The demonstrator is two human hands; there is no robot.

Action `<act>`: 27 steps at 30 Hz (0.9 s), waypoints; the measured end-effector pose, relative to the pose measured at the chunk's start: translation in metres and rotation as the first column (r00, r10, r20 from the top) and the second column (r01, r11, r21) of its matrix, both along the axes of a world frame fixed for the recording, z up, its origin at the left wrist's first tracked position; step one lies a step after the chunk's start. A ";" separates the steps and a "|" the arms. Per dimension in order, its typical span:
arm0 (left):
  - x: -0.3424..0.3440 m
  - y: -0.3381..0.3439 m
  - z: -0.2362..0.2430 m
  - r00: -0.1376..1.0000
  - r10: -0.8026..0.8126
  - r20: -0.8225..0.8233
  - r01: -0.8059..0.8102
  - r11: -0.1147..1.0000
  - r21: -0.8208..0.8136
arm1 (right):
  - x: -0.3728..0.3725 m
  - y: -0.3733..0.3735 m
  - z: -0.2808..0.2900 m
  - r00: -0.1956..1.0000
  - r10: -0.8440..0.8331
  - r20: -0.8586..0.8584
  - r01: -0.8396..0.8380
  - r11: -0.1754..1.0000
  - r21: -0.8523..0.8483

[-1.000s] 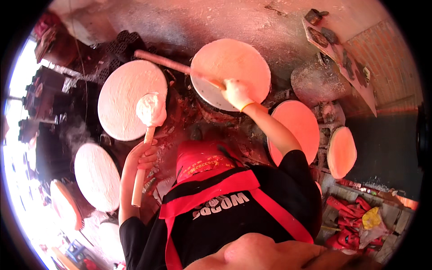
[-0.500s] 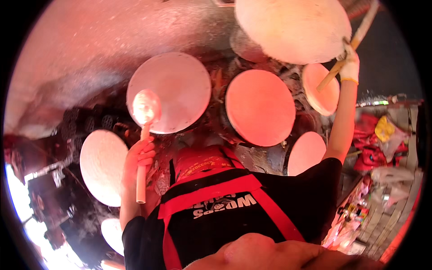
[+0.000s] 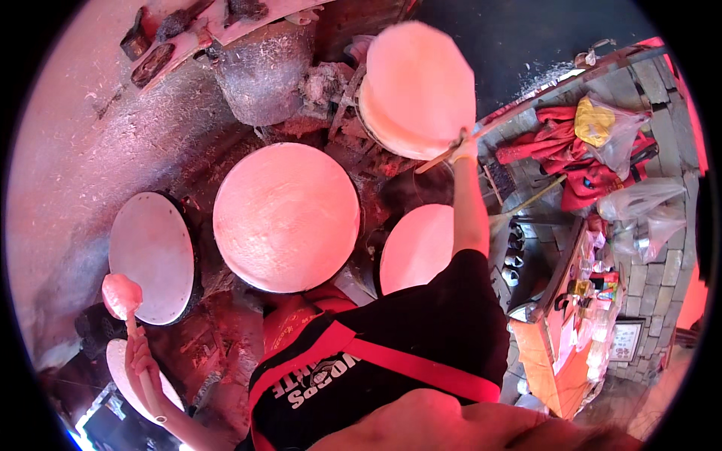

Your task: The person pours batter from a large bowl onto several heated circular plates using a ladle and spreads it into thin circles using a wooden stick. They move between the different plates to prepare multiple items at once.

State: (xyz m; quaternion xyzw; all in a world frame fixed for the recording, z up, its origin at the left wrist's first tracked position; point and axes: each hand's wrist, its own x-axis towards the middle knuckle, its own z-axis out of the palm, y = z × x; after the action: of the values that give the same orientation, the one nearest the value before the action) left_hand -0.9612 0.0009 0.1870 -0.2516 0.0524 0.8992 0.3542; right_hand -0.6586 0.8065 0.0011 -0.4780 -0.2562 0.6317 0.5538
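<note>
At the far left, a pale, soft-looking lump [image 3: 122,295] is carried above the left hand [image 3: 141,361], whose fingers are closed around a handle [image 3: 155,401]. The lump is now held just beside a grey round plate [image 3: 153,255], rather than in front of it as half a second ago. Next to the right stands a griddle [image 3: 286,218] covered by a pale layer, then another pale round [image 3: 410,252] (partly hidden by the right arm).

The main change is found farther right: the thin round sheet [image 3: 425,79], held out in the air by the right hand [image 3: 464,146] a moment ago, has been brought over the round stack [image 3: 396,141]. The right fingers are wrapped around a wooden stick [image 3: 431,164] at the sheet's lower right edge; whether that edge is also pinched cannot be told. The transfer is judged nearly complete, with release not yet clearly shown.
</note>
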 end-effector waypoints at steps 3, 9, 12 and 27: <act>0.022 0.036 0.031 0.997 0.063 0.051 -0.063 0.998 -0.010 | -0.008 -0.005 -0.053 0.931 -0.291 0.222 0.331 0.928 -0.171; 0.006 0.020 0.016 0.381 -0.876 -0.296 -0.449 0.104 -0.888 | 0.013 0.008 -0.095 0.952 -0.250 0.174 0.254 0.967 -0.001; 0.021 0.040 0.044 0.464 -0.879 -0.104 -0.526 -0.179 -0.832 | 0.000 -0.070 -0.051 0.986 -0.069 -0.154 0.076 0.996 0.038; -0.159 0.048 -0.132 0.659 -0.724 -0.202 0.209 0.435 -0.876 | -0.196 -0.507 -0.010 0.037 0.970 -0.242 -0.937 -0.051 -0.346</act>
State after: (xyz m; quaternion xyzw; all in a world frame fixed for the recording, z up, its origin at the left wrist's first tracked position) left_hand -1.1204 0.0492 0.0555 -0.0806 0.6172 0.6613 0.4186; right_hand -0.8546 0.2997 -0.0085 -0.2935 -0.3945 0.8543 -0.1686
